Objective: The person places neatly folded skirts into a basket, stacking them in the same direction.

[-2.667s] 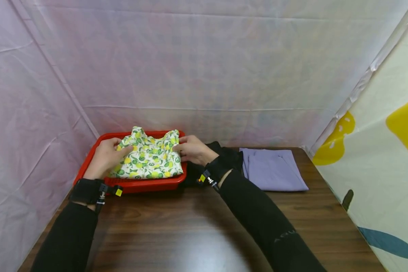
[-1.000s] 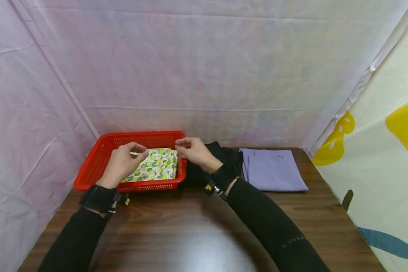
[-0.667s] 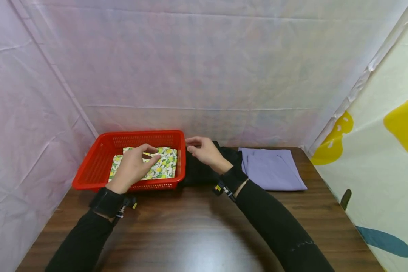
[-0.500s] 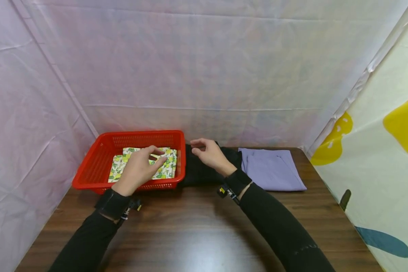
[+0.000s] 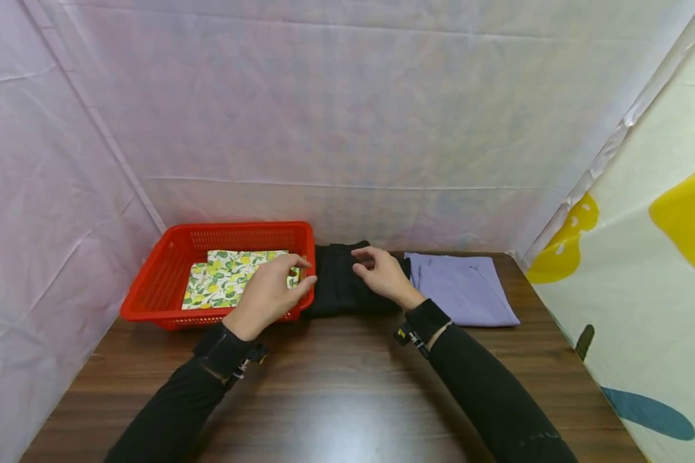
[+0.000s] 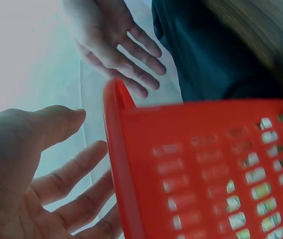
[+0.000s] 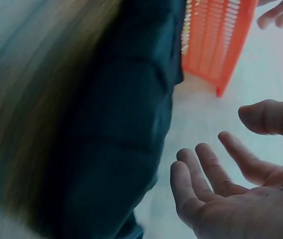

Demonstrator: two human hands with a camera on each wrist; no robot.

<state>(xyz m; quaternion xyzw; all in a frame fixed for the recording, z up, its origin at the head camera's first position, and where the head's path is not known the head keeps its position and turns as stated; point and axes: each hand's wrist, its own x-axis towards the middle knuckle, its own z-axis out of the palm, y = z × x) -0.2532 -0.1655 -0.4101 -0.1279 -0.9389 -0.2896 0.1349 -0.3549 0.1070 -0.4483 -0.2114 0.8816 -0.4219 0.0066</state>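
Observation:
My left hand [image 5: 271, 292] hovers over the right front part of a red plastic basket [image 5: 156, 283], thumb and fingers apart with nothing between them. In the left wrist view its fingers [image 6: 76, 199] show beside the basket's rim. Inside the basket lies a folded cloth garment [image 5: 222, 280], white with a yellow and green lemon print; my left hand hides part of it. My right hand [image 5: 385, 276] is held over a folded black garment [image 5: 336, 283] just right of the basket. Its fingers [image 7: 211, 169] are spread and loosely bent, holding nothing.
A folded lavender cloth [image 5: 463, 289] lies right of the black garment. All of it stands along the back of a brown wooden table [image 5: 330, 386]. A pale fabric wall [image 5: 347, 128] rises behind, with another side wall [image 5: 46, 193] at left.
Both hands let go of the lemon-print garment, which now lies flat in the basket. Since then they have moved right, the right hand from the basket's edge to over the black garment.

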